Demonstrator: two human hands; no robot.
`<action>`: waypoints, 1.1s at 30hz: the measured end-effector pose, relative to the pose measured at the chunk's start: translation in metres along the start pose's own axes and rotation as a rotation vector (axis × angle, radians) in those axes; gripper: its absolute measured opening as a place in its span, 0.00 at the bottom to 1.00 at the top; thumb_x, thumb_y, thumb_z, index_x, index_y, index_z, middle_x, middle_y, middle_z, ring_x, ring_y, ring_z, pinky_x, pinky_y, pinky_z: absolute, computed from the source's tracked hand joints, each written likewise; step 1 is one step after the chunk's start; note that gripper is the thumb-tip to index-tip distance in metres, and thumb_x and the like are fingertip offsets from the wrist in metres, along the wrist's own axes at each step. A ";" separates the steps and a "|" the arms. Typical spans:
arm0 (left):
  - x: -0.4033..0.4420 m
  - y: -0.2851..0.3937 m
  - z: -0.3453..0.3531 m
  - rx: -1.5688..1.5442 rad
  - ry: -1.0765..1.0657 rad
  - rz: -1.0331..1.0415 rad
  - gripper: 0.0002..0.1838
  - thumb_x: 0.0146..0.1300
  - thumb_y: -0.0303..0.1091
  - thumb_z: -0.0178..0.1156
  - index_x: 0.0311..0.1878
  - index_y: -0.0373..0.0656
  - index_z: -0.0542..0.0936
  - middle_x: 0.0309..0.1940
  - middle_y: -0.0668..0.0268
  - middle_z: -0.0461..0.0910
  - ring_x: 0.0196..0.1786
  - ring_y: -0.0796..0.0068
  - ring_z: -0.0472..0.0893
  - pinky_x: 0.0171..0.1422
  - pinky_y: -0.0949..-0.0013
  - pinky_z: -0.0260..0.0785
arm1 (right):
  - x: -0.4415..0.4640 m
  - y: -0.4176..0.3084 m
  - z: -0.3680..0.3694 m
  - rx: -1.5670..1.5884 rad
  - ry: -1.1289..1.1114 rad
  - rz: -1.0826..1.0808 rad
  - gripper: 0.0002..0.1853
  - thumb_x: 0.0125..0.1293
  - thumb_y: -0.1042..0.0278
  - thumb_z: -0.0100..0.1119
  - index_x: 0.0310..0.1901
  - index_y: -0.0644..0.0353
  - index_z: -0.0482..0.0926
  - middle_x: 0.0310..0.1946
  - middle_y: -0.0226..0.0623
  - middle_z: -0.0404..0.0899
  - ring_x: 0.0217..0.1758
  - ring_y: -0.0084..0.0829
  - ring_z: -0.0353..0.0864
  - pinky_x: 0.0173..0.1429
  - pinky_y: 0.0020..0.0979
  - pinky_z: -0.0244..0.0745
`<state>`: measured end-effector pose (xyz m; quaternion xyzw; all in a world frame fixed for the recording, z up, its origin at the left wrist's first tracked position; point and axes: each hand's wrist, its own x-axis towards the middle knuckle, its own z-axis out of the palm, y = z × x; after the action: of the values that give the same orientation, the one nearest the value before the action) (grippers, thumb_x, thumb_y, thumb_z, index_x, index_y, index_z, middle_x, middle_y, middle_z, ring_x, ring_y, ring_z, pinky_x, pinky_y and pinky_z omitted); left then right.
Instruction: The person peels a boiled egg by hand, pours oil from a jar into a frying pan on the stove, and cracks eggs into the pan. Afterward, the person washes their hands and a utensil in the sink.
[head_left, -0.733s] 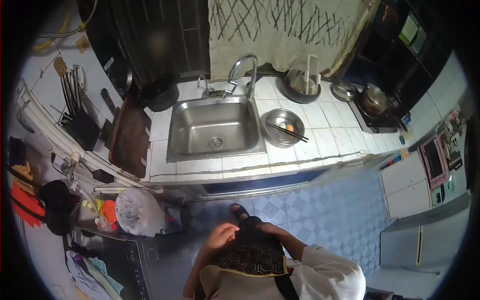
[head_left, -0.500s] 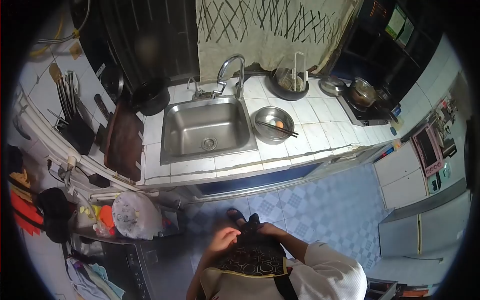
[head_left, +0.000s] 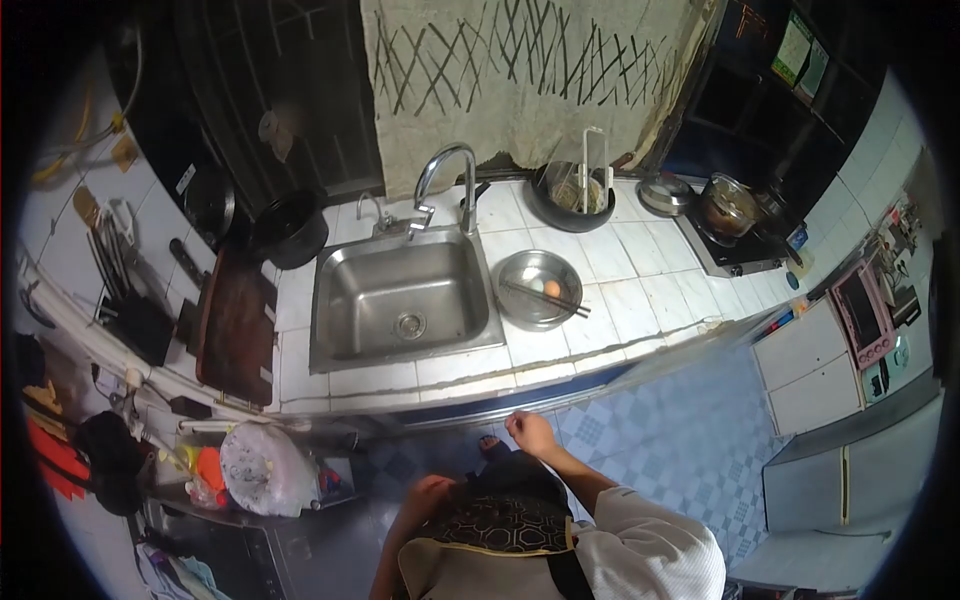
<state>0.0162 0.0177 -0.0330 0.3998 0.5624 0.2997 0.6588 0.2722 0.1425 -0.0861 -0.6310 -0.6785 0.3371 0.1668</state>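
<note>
The right hand (head_left: 528, 432) was curled near the worktop (head_left: 640, 290). I couldn't tell how wide the left hand (head_left: 428, 490) was, by the apron (head_left: 500, 525). Eggs (head_left: 551, 287) sat in a bowl (head_left: 533, 318).

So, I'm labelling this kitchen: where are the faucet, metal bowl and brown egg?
Faucet (head_left: 470, 195): head view, its upright pipe.
Metal bowl (head_left: 530, 321): head view, its outer wall.
Brown egg (head_left: 552, 287): head view, its middle.

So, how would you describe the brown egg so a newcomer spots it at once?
On the tiled counter, find the steel sink; right of it sits a round metal bowl with dark chopsticks across it. The brown egg inside is orange-tinted, unlike the paler egg beside it.
</note>
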 end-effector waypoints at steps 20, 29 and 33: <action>0.135 0.112 0.048 0.155 0.247 0.164 0.12 0.60 0.35 0.49 0.39 0.37 0.77 0.22 0.65 0.76 0.28 0.76 0.76 0.34 0.73 0.67 | 0.186 0.019 -0.182 0.117 0.510 -0.085 0.11 0.60 0.63 0.53 0.29 0.62 0.78 0.17 0.43 0.76 0.19 0.37 0.76 0.26 0.34 0.67; 0.118 0.102 0.042 0.008 0.393 0.109 0.11 0.61 0.35 0.51 0.37 0.37 0.77 0.23 0.66 0.76 0.27 0.78 0.74 0.31 0.73 0.65 | 0.224 -0.003 -0.161 0.105 0.461 -0.266 0.09 0.59 0.65 0.55 0.29 0.61 0.78 0.19 0.42 0.76 0.22 0.37 0.76 0.28 0.34 0.68; 0.115 0.098 0.047 0.045 0.477 0.132 0.11 0.61 0.35 0.52 0.38 0.37 0.77 0.24 0.65 0.77 0.28 0.78 0.75 0.33 0.73 0.67 | 0.218 -0.024 -0.158 0.042 0.467 -0.366 0.07 0.57 0.66 0.56 0.29 0.61 0.79 0.18 0.42 0.74 0.21 0.37 0.75 0.27 0.34 0.68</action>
<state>0.0895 0.1545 -0.0038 0.3683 0.6812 0.4153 0.4773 0.3253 0.3935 -0.0001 -0.5551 -0.7172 0.1611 0.3894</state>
